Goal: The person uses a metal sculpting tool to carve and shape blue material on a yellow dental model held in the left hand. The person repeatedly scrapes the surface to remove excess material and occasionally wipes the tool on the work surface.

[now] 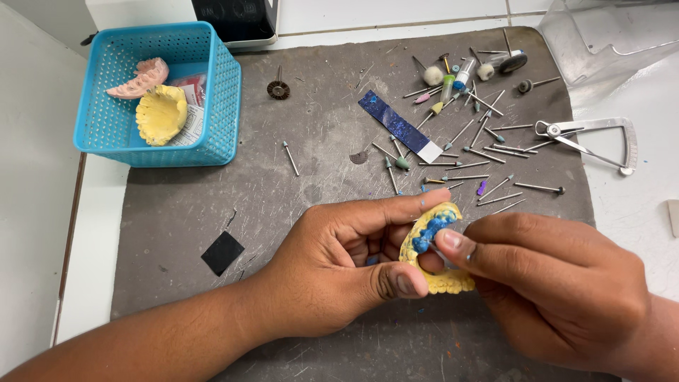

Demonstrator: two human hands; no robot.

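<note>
Printed paper slip [189,126], white with dark print, plus a red-and-white packet [191,85], both inside the blue basket [212,92], well up-left of the left hand [339,272]. Dark screen-like device [237,18] behind the basket, partly cropped.

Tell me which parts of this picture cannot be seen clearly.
- Yellow dental cast, head view: its middle is covered by the left hand and right hand.
- Clear plastic cover: cut off by the top edge.
- Bur tips on the mat: too small to tell apart.

A white tiled table [396,28] carries a scratched dark grey rubber mat [212,205] under even, bright light; a pale wall [28,177] flanks its left.
</note>
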